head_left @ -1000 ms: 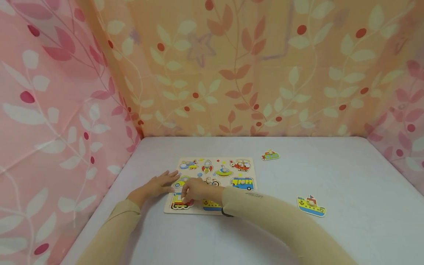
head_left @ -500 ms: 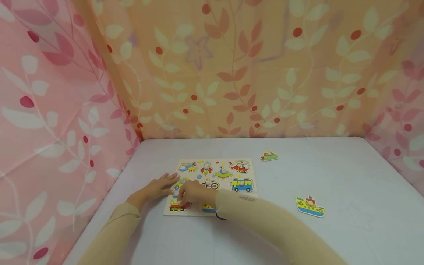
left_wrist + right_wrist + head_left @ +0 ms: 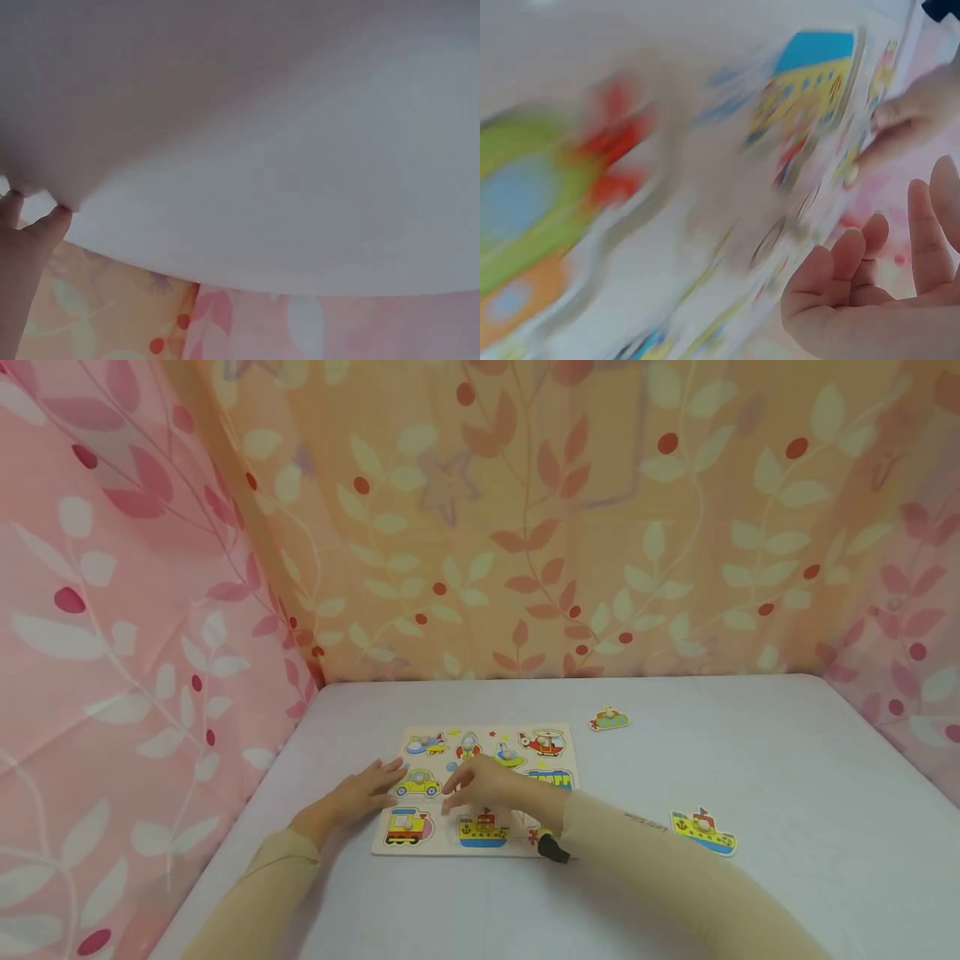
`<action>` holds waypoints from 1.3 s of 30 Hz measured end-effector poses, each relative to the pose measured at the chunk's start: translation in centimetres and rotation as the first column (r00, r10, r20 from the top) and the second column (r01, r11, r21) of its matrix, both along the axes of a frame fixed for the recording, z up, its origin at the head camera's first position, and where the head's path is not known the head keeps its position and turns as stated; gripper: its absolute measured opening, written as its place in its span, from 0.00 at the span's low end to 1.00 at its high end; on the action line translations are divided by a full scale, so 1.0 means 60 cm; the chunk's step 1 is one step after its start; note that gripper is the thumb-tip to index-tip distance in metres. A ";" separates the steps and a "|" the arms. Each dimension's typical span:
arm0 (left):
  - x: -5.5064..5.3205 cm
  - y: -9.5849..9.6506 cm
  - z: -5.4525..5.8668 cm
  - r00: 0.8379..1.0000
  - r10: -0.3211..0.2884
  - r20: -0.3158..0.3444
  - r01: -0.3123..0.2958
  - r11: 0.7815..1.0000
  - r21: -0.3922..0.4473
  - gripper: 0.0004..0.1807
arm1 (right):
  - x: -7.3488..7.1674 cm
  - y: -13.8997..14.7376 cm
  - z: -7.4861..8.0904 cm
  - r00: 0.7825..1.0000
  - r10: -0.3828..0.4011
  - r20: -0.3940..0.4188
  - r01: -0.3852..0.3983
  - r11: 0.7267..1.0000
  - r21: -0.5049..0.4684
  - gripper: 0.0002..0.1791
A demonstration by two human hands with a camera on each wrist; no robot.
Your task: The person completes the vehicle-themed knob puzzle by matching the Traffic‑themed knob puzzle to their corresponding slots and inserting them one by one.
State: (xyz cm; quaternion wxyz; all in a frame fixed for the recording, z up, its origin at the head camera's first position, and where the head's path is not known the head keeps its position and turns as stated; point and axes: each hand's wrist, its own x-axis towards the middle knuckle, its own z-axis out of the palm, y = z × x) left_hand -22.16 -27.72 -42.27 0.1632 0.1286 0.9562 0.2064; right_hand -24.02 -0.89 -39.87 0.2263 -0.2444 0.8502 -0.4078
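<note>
A wooden peg puzzle board (image 3: 450,850) with vehicle pictures lies on the table in the head view. My left hand (image 3: 363,793) rests at its left edge, fingers spread near the yellow car (image 3: 418,783). Over the middle of the board is my right hand (image 3: 483,783), fingers loosely bent and nothing between them; it hides the bicycle. The train piece (image 3: 406,829) sits in the lower left corner. In the right wrist view the ship picture (image 3: 810,79) and a blurred green submarine picture (image 3: 525,187) show on the board beside my right hand's fingers (image 3: 810,277).
Two loose pieces lie on the white table (image 3: 810,827) right of the board: a ship (image 3: 702,833) and, farther back, a submarine (image 3: 610,720). Flowered cloth (image 3: 525,527) walls the back and both sides.
My right hand has left the train piece and moved right and slightly away across the board, uncovering the train and car. The left hand stays at the board's edge.
</note>
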 end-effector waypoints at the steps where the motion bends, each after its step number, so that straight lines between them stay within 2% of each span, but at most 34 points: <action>1: 0.001 0.002 0.000 1.000 0.000 -0.003 0.000 1.000 -0.008 0.32 | -0.002 0.015 0.002 1.000 -0.005 -0.006 0.005 1.000 -0.012 0.09; 5: 0.006 0.010 0.004 1.000 0.007 -0.013 -0.007 1.000 -0.020 0.33 | -0.008 0.073 0.013 0.999 -0.027 -0.034 0.026 0.999 -0.038 0.10; 12: 0.017 0.019 0.004 0.998 -0.029 -0.060 0.025 0.998 -0.057 0.31 | -0.017 0.173 0.032 0.996 -0.087 -0.015 0.086 0.995 -0.049 0.13; 17: 0.019 0.019 0.003 0.999 -0.012 -0.048 0.010 0.999 -0.034 0.31 | -0.023 0.239 0.043 0.991 -0.132 -0.010 0.132 0.991 -0.025 0.15; 23: 0.020 0.014 -0.005 0.999 -0.013 -0.040 0.013 1.000 -0.017 0.38 | -0.022 0.311 0.051 0.987 -0.157 -0.027 0.157 0.988 -0.003 0.16; 31: 0.027 0.010 0.001 1.000 -0.011 -0.012 0.011 0.999 -0.042 0.48 | -0.016 0.373 0.052 0.988 -0.153 -0.019 0.154 0.987 0.051 0.17; 39: 0.025 0.014 -0.001 0.998 -0.061 -0.017 0.059 0.994 -0.090 0.52 | 0.004 0.429 0.048 0.990 -0.141 -0.012 0.142 0.987 0.070 0.17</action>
